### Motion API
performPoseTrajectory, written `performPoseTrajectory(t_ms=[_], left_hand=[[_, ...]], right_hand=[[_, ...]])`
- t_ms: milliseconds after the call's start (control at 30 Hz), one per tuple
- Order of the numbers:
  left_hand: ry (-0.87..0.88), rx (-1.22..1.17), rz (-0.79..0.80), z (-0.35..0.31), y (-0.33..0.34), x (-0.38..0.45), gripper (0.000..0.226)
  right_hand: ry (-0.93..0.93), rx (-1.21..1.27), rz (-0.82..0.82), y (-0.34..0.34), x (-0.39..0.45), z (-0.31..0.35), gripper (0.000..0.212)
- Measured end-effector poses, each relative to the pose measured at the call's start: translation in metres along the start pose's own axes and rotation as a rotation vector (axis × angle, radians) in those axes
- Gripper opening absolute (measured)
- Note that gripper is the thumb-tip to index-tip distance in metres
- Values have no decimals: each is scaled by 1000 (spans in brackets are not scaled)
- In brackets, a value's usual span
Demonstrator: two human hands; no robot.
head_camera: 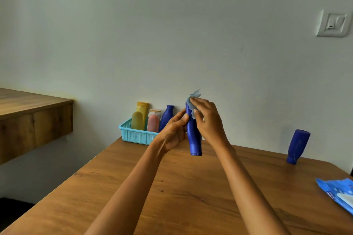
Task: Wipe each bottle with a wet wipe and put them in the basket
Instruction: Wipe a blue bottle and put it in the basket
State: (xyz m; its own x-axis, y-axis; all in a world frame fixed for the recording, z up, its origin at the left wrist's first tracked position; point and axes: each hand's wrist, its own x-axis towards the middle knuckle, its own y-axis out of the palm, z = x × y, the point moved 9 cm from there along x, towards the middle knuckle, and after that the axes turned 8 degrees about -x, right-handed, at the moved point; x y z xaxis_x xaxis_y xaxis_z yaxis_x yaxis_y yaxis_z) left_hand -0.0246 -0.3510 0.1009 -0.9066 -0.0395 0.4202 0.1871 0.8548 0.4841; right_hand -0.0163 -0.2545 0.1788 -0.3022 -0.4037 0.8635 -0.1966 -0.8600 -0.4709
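Two bare forearms reach over the brown wooden table [172,187] as the left hand [172,131] pinches a slim dark-blue plastic bottle [193,135] aloft, near the light-blue perforated basket [137,135], the right hand [207,120] pressing a pale-blue wet wipe [193,99] against its top; a slick surface could let it slip.

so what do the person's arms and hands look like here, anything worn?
Two bare forearms enter from the bottom edge, with no sleeves in view up to the frame's edge. The left hand and right hand wear no gloves. No watch, bracelet, ring or marking shows on the visible sides. The fingernails look short and plain, as far as this view can tell.
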Motion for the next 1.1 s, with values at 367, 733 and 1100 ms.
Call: performPoseTrajectory(t_ms=[367, 733, 1100], left_hand=[[253, -122, -241, -47, -55, -20, 63], [111, -76, -63, -30, -17, -11, 51], [254, -227, -288, -57, -55, -23, 17]], right_hand=[[-82, 36, 133, 31, -16, 28, 16], [107, 231, 90, 29, -6, 5, 45], [-202, -13, 54, 34, -21, 46, 33]])
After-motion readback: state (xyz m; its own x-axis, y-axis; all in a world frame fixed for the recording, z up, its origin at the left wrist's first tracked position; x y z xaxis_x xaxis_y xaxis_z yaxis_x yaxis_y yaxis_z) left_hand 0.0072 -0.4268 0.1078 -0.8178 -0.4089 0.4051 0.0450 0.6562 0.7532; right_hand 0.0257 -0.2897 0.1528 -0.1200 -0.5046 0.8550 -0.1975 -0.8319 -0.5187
